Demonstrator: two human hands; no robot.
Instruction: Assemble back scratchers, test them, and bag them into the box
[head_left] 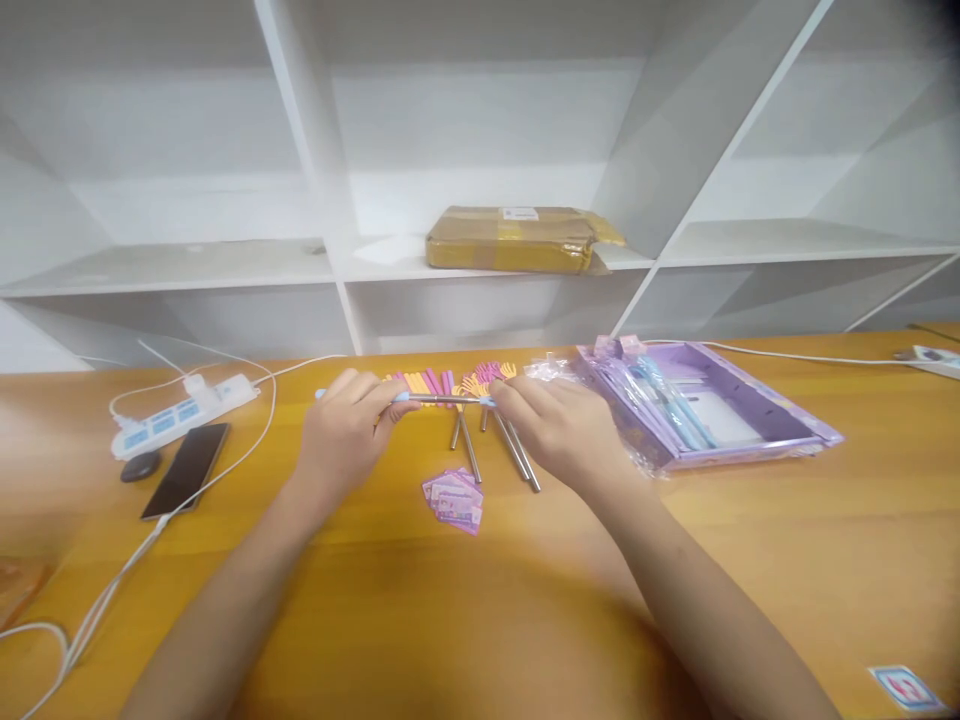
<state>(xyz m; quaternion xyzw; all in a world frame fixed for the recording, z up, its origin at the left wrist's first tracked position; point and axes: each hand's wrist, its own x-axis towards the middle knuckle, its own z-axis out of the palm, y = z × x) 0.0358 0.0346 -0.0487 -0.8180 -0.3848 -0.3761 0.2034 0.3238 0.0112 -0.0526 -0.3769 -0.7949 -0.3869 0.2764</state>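
Note:
My left hand (345, 425) is closed round the left end of a thin metal rod (450, 399) with light blue parts. The rod lies level above the table, and my right hand (559, 420) pinches its right end. Just behind the rod are several orange and pink sticks (427, 384) and curly orange and pink pieces (486, 375). Several silver metal tubes (517, 455) lie under and beside my right hand. A small fanned pile of purple cards (454, 499) rests on the table between my forearms.
At the right stands an open purple box (772, 452) with clear plastic packaging. A power strip (184, 413), cables, a black mouse (141, 466) and a phone (186, 471) are at the left. A taped carton (510, 240) sits on the white shelf.

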